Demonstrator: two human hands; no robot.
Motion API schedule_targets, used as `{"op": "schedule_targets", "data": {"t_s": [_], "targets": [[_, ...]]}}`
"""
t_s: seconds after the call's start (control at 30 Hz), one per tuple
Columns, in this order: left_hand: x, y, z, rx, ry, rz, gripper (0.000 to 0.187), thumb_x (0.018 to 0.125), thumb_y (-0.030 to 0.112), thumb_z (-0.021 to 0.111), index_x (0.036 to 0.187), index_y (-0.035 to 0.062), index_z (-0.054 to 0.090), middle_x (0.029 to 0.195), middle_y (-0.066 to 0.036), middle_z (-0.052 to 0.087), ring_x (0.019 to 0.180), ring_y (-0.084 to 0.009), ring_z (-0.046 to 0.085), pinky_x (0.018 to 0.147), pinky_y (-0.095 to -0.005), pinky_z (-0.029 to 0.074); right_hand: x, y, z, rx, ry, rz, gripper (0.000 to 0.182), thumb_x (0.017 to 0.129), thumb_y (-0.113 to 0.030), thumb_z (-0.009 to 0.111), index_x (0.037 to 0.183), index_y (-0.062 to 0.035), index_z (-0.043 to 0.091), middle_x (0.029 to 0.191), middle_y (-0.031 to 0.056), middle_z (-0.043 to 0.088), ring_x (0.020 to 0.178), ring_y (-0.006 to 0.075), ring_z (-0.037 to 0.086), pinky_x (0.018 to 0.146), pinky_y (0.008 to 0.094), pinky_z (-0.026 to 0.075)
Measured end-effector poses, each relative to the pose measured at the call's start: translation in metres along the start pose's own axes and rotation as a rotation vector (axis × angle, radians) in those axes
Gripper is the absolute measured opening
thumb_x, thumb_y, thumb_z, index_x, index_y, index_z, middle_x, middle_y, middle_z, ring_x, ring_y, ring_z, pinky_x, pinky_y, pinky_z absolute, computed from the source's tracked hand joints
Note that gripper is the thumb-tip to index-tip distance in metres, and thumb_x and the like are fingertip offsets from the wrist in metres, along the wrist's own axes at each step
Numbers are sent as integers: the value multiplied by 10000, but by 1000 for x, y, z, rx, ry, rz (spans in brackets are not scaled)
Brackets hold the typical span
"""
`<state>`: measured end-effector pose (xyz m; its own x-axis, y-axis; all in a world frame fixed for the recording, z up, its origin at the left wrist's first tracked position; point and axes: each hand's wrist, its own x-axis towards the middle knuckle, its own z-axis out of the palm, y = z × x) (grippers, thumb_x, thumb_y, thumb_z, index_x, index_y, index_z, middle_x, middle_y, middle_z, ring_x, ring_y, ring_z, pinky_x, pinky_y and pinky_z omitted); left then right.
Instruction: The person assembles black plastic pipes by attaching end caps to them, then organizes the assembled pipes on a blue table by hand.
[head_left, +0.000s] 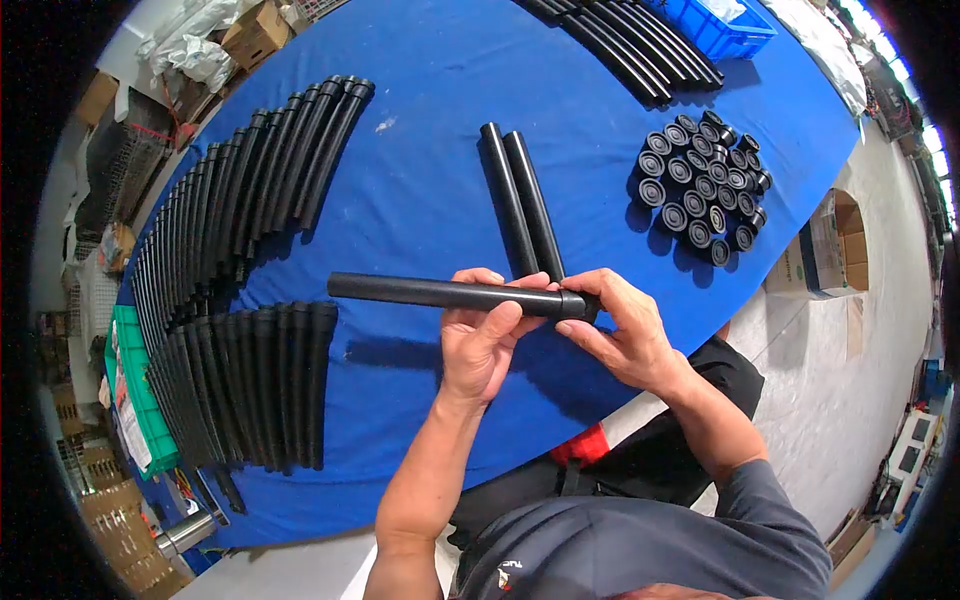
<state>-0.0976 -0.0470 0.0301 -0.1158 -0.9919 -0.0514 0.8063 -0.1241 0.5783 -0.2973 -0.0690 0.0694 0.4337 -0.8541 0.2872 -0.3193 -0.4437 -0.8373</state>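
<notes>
A black tube (420,291) lies nearly level across my two hands, above the blue cloth. My left hand (482,335) is wrapped round its middle, thumb on top. At the tube's right end sits a black cap (577,304), which the thumb and fingers of my right hand (625,330) grip. How far the cap is on the tube is partly hidden by my fingers. Just beyond my hands, two plain black tubes (520,200) rest side by side on the cloth.
Round black caps (705,185) are grouped at the right. Rows of capped tubes (250,190) and more capped tubes (265,385) lie at the left. Plain tubes (625,45) and a blue crate (735,38) are at the back; a green crate (145,390) is at the left edge.
</notes>
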Motion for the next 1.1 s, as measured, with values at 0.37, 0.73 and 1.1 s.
{"op": "schedule_targets", "data": {"t_s": [0.37,0.73,1.1], "targets": [[-7,-7,9,-69,41,28,285,941,8,683,1179,93,550,1213,-262,669,1148,-363,673,937,-466,618,-2,-7,2,-118,22,-107,414,855,-62,769,1221,0,584,1066,183,649,897,340,672,745,396,545],[-10,-15,17,-37,102,55,268,948,11,672,1175,79,548,1199,-252,675,1125,-331,684,907,-427,634,-5,-5,7,-95,48,-63,387,863,-81,762,1200,9,594,1034,187,647,864,345,667,716,403,544],[-9,-10,10,11,123,17,239,950,45,683,1162,77,575,1174,-253,690,1082,-333,703,868,-453,644,-3,-7,9,-102,37,-65,379,866,-93,760,1188,11,590,984,179,633,819,337,650,680,409,521]]}}
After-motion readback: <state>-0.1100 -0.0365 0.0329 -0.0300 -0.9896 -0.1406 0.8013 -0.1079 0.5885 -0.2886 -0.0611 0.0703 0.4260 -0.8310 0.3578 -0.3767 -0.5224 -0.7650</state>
